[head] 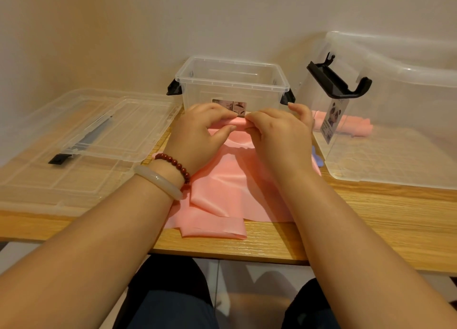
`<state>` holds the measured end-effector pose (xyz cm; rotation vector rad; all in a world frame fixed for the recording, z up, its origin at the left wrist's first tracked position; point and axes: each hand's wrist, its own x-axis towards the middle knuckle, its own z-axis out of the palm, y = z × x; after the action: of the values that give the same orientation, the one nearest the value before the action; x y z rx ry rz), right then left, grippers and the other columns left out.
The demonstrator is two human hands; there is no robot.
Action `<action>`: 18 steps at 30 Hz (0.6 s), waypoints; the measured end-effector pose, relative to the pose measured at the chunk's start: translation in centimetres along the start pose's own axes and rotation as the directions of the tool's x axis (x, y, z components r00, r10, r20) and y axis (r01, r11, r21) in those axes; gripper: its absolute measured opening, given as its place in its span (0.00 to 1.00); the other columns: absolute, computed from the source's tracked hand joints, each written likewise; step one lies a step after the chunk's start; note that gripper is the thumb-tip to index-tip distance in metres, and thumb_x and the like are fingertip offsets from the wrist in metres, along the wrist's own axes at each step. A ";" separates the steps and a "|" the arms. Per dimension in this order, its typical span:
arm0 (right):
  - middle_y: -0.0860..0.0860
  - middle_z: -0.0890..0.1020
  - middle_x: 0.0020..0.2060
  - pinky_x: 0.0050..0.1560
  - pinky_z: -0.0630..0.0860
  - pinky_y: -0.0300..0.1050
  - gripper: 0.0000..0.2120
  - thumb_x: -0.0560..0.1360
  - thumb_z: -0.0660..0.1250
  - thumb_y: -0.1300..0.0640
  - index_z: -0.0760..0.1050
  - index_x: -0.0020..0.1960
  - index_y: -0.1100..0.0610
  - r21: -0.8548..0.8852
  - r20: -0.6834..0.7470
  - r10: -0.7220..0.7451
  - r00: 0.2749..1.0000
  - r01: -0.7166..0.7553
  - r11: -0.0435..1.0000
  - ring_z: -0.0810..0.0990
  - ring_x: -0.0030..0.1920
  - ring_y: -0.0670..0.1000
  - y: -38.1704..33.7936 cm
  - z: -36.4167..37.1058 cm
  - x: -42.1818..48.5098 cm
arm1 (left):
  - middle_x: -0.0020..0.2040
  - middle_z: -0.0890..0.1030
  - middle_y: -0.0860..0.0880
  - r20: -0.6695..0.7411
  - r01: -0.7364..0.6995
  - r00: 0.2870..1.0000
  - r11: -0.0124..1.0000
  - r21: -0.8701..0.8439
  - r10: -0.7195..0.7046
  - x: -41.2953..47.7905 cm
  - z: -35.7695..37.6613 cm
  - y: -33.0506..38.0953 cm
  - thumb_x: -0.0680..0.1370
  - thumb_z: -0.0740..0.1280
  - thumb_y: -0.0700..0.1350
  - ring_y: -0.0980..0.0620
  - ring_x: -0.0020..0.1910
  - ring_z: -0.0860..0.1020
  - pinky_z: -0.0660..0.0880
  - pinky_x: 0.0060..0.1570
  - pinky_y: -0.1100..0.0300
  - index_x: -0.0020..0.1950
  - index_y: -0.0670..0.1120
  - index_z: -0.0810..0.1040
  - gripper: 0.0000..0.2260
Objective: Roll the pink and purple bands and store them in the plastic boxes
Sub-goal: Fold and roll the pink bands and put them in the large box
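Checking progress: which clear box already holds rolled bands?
The large box on the right: pink rolls lie on its floor. The small box in the middle shows nothing inside.

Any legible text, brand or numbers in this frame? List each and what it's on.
No text can be quoted.
Sticker on the small box: small pictures only, no words legible.
Label on the large box: panda picture; the print below it is too small and blurred to read.
Nothing readable elsewhere.
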<state>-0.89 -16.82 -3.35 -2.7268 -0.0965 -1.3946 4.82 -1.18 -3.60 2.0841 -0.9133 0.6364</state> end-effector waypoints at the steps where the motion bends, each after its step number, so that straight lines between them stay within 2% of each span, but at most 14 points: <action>1: 0.47 0.83 0.34 0.55 0.61 0.47 0.05 0.69 0.71 0.61 0.82 0.39 0.52 0.003 0.016 0.012 1.000 -0.012 1.000 0.81 0.36 0.53 0.1 0.0 0.1 | 0.53 0.82 0.51 0.020 -0.015 1.000 0.998 0.054 0.014 0.2 -0.1 0.2 0.75 0.69 0.46 0.50 0.55 0.76 0.69 0.56 0.58 0.57 0.47 0.83 0.11; 4: 0.50 0.80 0.31 0.40 0.63 0.44 0.04 0.66 0.71 0.63 0.80 0.37 0.54 0.052 0.045 -0.001 0.999 -0.002 0.999 0.79 0.32 0.56 0.1 0.0 0.6 | 0.53 0.82 0.49 0.070 -0.054 0.997 0.987 0.149 0.044 0.7 -0.1 0.6 0.76 0.69 0.44 0.46 0.56 0.76 0.65 0.56 0.61 0.58 0.46 0.82 0.11; 7: 0.52 0.80 0.31 0.33 0.64 0.43 0.02 0.66 0.71 0.63 0.81 0.37 0.57 0.072 0.028 -0.037 0.999 0.035 0.997 0.77 0.30 0.58 0.2 0.1 0.9 | 0.54 0.81 0.49 0.085 -0.071 0.995 0.977 0.201 0.055 1.0 -0.2 0.7 0.77 0.68 0.44 0.46 0.56 0.75 0.63 0.55 0.63 0.59 0.47 0.82 0.11; 9: 0.53 0.82 0.33 0.32 0.71 0.46 0.02 0.69 0.71 0.62 0.82 0.40 0.57 0.090 0.037 -0.050 0.998 0.047 0.995 0.79 0.32 0.58 0.5 0.6 0.9 | 0.54 0.81 0.49 0.079 -0.076 0.995 0.972 0.224 0.060 1.1 -0.3 0.4 0.77 0.67 0.44 0.46 0.55 0.75 0.63 0.54 0.64 0.59 0.47 0.81 0.11; 11: 0.54 0.83 0.37 0.36 0.76 0.52 0.04 0.72 0.68 0.61 0.82 0.43 0.58 0.129 0.059 -0.039 0.997 0.032 0.991 0.80 0.36 0.58 0.6 1.1 1.0 | 0.54 0.81 0.49 0.085 -0.079 0.995 0.970 0.230 0.060 1.2 -0.4 0.2 0.78 0.66 0.44 0.46 0.55 0.75 0.63 0.55 0.64 0.59 0.46 0.81 0.11; 14: 0.54 0.83 0.38 0.39 0.76 0.55 0.06 0.74 0.67 0.60 0.82 0.45 0.59 0.213 0.075 0.008 0.997 -0.024 0.977 0.80 0.39 0.58 0.6 1.5 1.4 | 0.55 0.81 0.50 0.122 -0.084 0.991 0.974 0.211 0.059 1.7 -0.6 -0.5 0.79 0.65 0.45 0.48 0.56 0.75 0.62 0.59 0.66 0.60 0.46 0.80 0.12; 18: 0.54 0.83 0.39 0.39 0.74 0.50 0.06 0.74 0.68 0.59 0.83 0.47 0.59 0.269 0.103 0.000 0.995 -0.028 0.963 0.80 0.40 0.58 0.8 1.4 2.0 | 0.54 0.81 0.50 0.151 -0.040 0.988 0.985 0.170 0.015 2.4 -0.8 -0.5 0.79 0.64 0.46 0.48 0.56 0.75 0.65 0.60 0.62 0.59 0.46 0.80 0.12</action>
<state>1.49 -17.47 -2.60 -2.5637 -0.2536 -1.1419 6.64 -1.24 -1.69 2.3025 -1.0027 0.5987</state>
